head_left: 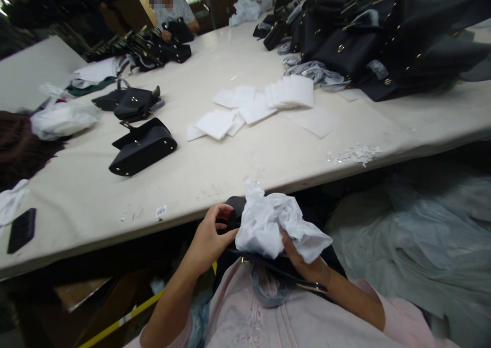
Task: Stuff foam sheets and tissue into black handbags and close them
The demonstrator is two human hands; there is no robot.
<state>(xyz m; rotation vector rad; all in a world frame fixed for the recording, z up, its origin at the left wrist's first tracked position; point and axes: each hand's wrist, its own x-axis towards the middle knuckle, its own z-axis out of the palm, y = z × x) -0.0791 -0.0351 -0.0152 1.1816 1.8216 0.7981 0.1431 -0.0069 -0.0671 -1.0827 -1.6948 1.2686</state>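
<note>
A black handbag (235,207) rests in my lap against the table's front edge, largely hidden under crumpled white tissue paper (264,220). My left hand (215,235) is closed on the bag's left side, with curled fingers at its dark edge and the thumb by the paper. On the other side my right hand (307,263) grips the crumpled paper from the right, its fingertips partly covered by it. Below the paper hangs the bag's handle (268,291), wrapped in greyish film, with gold-coloured metal fittings nearby.
Foam sheets (251,107) lie mid-table. Black handbags stand at left (143,148) and in a large pile (345,46) at right. Paper scraps (356,154), a phone (22,230) and a plastic bag (65,117) are around. Across the table a person (178,13) handles a bag.
</note>
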